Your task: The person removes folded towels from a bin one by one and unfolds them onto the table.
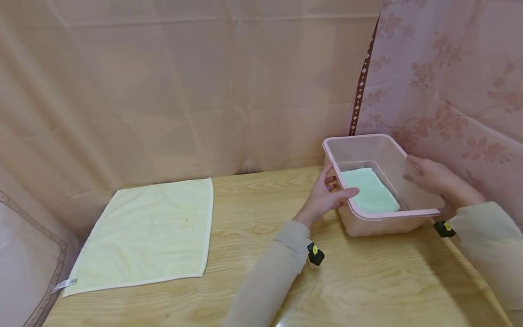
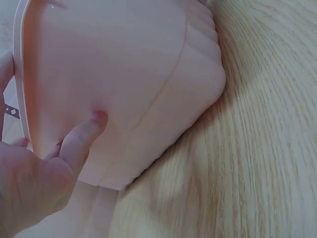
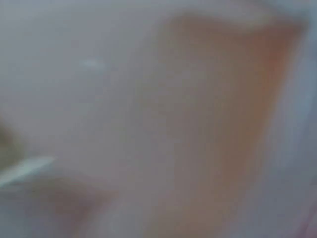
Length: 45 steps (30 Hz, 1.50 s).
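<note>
Left sleeve (image 1: 271, 270) nearest; your left hand (image 1: 322, 197) pinches the bin (image 1: 382, 226), likely steadying it; your right hand (image 1: 440, 179), can't tell.

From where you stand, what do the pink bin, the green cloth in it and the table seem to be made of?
Pink bin: probably plastic, smooth; rounded, moulded-looking corners suggest it.
Green cloth: likely fabric, matte; soft, rounded edges hint so, fibre unclear.
Table: wood or wood-look laminate, satiny-looking; streaky grain shows, leaving either possible.
</note>
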Each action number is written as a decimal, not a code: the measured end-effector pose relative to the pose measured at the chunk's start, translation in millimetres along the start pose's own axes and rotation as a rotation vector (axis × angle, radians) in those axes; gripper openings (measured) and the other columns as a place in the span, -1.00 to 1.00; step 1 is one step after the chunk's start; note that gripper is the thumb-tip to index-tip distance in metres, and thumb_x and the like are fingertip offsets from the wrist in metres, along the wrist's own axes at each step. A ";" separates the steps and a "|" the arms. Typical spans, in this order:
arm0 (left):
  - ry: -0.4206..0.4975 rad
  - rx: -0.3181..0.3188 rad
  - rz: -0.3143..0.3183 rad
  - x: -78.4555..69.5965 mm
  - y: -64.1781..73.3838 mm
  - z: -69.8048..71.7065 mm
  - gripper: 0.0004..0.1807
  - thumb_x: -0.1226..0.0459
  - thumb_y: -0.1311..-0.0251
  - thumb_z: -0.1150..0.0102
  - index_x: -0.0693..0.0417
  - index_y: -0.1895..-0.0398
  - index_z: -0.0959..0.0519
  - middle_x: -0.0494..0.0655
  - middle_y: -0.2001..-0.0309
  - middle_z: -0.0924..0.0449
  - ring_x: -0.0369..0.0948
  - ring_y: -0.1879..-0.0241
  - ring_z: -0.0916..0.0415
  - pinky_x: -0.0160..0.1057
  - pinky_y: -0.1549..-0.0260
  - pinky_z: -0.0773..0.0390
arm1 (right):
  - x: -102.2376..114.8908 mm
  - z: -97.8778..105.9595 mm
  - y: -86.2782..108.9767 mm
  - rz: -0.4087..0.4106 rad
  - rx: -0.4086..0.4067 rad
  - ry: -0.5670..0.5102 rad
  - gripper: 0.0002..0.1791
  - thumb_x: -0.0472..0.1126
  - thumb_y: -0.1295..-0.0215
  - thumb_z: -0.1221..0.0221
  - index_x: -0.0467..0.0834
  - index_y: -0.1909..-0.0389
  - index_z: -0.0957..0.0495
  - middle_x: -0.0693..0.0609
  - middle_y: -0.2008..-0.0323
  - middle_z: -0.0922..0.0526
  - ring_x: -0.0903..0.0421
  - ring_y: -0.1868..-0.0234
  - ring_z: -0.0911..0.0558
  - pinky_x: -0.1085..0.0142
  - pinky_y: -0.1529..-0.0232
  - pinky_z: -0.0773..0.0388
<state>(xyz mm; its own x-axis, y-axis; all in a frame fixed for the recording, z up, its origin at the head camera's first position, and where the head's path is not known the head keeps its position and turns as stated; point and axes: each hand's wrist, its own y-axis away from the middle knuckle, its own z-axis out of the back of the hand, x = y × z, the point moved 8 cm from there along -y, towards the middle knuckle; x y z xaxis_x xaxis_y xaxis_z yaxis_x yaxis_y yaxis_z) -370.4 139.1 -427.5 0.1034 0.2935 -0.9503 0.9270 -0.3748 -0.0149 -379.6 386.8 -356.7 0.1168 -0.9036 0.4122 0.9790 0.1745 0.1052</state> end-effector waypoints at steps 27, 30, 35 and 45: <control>-0.095 -0.008 -0.082 6.2 23.6 -12.1 -0.03 0.28 -0.14 -0.49 -0.58 -0.52 -0.20 -0.23 -0.12 -0.46 -0.19 0.00 -0.52 -0.28 0.32 -0.63 | 75.4 -60.9 -104.8 0.436 0.166 0.051 -0.54 -0.22 -0.49 -0.16 -0.47 -0.23 -0.47 -0.44 -0.18 -0.54 -0.40 -0.20 -0.51 -0.30 -0.22 -0.36; -0.098 -0.007 -0.098 4.1 25.5 -13.3 -0.04 0.28 -0.15 -0.48 -0.55 -0.52 -0.20 -0.20 -0.14 -0.45 -0.19 0.00 -0.51 -0.30 0.32 -0.63 | 79.6 -66.0 -105.1 0.460 0.139 0.073 -0.61 -0.27 -0.44 -0.21 -0.46 -0.14 -0.55 -0.42 -0.08 -0.61 -0.35 -0.08 -0.59 -0.28 -0.16 -0.43; -0.098 0.005 -0.113 2.6 27.1 -15.8 -0.04 0.30 -0.15 -0.48 -0.60 -0.50 -0.20 -0.29 -0.11 -0.45 -0.22 0.00 -0.50 -0.31 0.32 -0.63 | 78.7 -72.4 -106.4 0.451 0.156 0.077 -0.67 -0.26 -0.41 -0.25 -0.40 -0.06 -0.61 -0.31 0.03 -0.68 -0.21 0.06 -0.65 -0.20 -0.11 -0.50; -0.120 -0.002 -0.116 0.4 24.6 -14.5 -0.07 0.28 -0.17 -0.47 -0.61 -0.49 -0.22 -0.30 -0.12 -0.44 -0.23 0.00 -0.50 -0.26 0.28 -0.65 | 49.4 -102.3 -126.7 0.463 0.288 0.065 -0.43 -0.08 -0.45 -0.20 -0.40 -0.28 -0.46 -0.39 -0.19 -0.54 -0.35 -0.19 -0.51 -0.32 -0.26 -0.31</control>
<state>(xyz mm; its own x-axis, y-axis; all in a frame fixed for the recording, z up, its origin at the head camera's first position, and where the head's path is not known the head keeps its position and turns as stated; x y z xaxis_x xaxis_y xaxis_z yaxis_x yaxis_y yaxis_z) -342.3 142.7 -423.8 -0.0475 0.2277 -0.9726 0.9308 -0.3432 -0.1258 -480.8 280.0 -442.3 0.5435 -0.7279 0.4182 0.7389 0.6512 0.1731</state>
